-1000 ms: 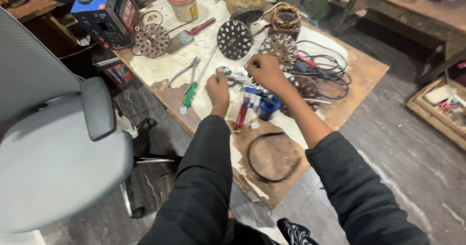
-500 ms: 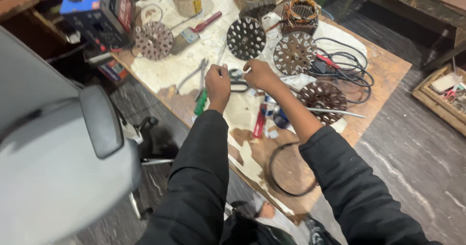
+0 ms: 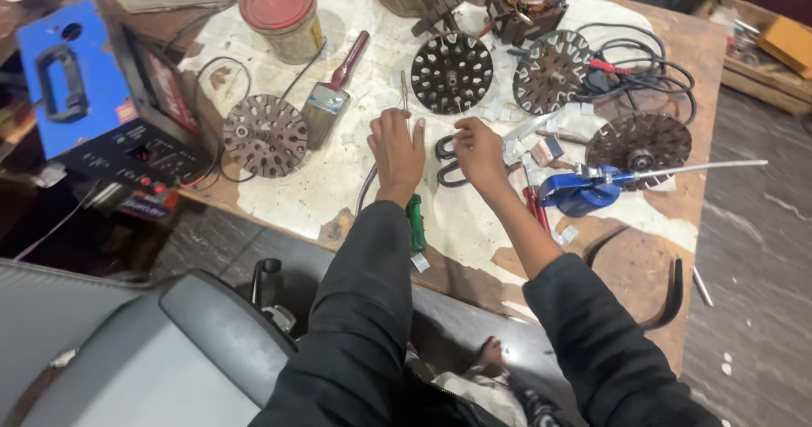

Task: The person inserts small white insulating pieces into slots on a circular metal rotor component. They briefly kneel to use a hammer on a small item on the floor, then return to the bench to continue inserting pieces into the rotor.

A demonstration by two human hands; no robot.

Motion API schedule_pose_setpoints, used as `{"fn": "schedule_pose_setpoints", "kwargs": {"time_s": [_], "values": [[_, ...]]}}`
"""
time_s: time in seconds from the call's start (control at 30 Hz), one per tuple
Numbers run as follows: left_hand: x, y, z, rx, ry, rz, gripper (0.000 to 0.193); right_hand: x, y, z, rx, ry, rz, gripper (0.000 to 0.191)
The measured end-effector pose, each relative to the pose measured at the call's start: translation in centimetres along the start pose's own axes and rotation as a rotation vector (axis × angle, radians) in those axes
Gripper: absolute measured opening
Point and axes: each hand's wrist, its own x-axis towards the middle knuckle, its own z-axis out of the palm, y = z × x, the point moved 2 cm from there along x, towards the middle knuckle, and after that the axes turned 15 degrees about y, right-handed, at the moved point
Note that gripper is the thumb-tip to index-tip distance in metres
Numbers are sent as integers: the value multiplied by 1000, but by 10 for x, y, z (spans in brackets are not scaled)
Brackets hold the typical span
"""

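The worn wooden table (image 3: 677,63) is crowded with slotted metal discs; the nearest dark disc (image 3: 452,73) lies just beyond both hands. Black-handled scissors (image 3: 447,158) rest flat between the hands, beside a green screwdriver (image 3: 415,221). Lifting the scissors cleanly probably needs fingers through the loops, wrist low. The left hand (image 3: 397,150) lies palm down, fingers loosely spread, gripping nothing. The right hand (image 3: 480,152) curls over the scissor handles; whether it grips them, I cannot tell.

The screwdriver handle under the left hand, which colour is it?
Green; the screwdriver handle shows best in the head view, below the left hand.
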Motion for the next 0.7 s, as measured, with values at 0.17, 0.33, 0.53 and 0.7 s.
{"fn": "schedule_pose_setpoints", "kwargs": {"time_s": [0.17, 0.33, 0.53, 0.7], "values": [[-19, 9, 34, -58, -185, 59, 26, -20, 30, -21, -50, 70, -34, 33], [-35, 8, 66, -89, -223, 257, 31, -7, 49, -12, -90, 14, 96, 31], [-36, -2, 80, -68, -382, 201, 21, -12, 48, -2, -386, 129, -196, 17], [-32, -7, 71, -152, -317, 198, 25, 4, 50, -1, -201, 20, -29, 18]]}}
